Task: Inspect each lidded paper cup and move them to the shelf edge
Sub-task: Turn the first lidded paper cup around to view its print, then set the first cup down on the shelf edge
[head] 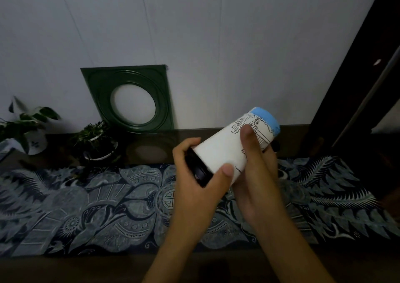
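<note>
The paper cup (225, 150) is held in the air between both hands, above the patterned cloth (86, 207) that covers the shelf (65, 267); it lies tipped well over, its long axis running from lower left to upper right, with the black lid (198, 168) toward the person and the blue-banded base up and away toward the wall (194, 34); the left hand (194, 187) cups the lid end, its fingers (226, 171) curled narrow around the rim with the thumb pressed on the white side; the right hand (257, 174) wraps the middle of the cup from below and behind, thumb laid across the line drawing; both hands are closed on the cup, and neither is clearly nearer than the other; whether anything is inside cannot be told, since the lid is on; the step in hand looks like inspection, so setting down would first need the cup brought upright; two potted plants (95, 140) stand well to the left by the wall, near a green square frame (129, 99) that leans there; no other cup shows.
</note>
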A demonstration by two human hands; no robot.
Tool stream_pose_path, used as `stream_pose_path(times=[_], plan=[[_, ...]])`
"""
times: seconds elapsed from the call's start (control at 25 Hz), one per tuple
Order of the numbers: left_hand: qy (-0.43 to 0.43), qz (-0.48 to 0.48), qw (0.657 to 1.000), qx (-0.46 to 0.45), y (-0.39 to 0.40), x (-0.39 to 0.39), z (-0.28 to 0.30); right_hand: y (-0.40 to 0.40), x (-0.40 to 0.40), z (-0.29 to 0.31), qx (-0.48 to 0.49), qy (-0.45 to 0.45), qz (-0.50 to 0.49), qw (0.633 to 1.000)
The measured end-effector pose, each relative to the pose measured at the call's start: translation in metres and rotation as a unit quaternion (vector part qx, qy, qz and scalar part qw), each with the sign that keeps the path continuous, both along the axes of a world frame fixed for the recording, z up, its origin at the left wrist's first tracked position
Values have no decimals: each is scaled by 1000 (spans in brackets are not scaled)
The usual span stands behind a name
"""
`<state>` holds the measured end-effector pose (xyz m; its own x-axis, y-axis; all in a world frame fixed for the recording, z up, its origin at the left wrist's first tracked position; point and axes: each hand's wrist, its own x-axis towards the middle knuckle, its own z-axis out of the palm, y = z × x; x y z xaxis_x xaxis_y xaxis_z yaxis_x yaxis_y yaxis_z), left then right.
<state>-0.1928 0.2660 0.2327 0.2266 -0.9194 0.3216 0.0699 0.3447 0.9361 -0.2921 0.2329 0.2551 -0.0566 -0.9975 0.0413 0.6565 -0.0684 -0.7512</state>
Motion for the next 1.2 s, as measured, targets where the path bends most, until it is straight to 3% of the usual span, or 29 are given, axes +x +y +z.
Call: stream_pose_path(times=[0.08,0.16,0.32,0.4,0.56,0.72,0.88,1.0,1.2], plan=[[29,12,999,17,-2,2,-6,-3,-1,-7,-10,39,7,999],[101,27,992,66,-7,7,-8,-2,-1,-16,-52,151,4,987],[160,56,979,117,-14,20,-13,9,1,-42,-170,449,46,876],[146,49,979,132,-13,25,-16,14,2,-50,-201,510,55,835],[80,15,989,125,-9,36,-27,9,-4,-56,-188,483,26,855],[85,6,990,117,-3,57,-48,5,-7,-68,-128,453,79,879],[126,10,978,165,15,80,-80,9,9,-102,-68,384,171,905],[124,36,967,221,35,101,-109,20,25,-143,35,313,243,918],[156,80,937,303,71,130,-168,44,51,-217,156,265,299,903]])
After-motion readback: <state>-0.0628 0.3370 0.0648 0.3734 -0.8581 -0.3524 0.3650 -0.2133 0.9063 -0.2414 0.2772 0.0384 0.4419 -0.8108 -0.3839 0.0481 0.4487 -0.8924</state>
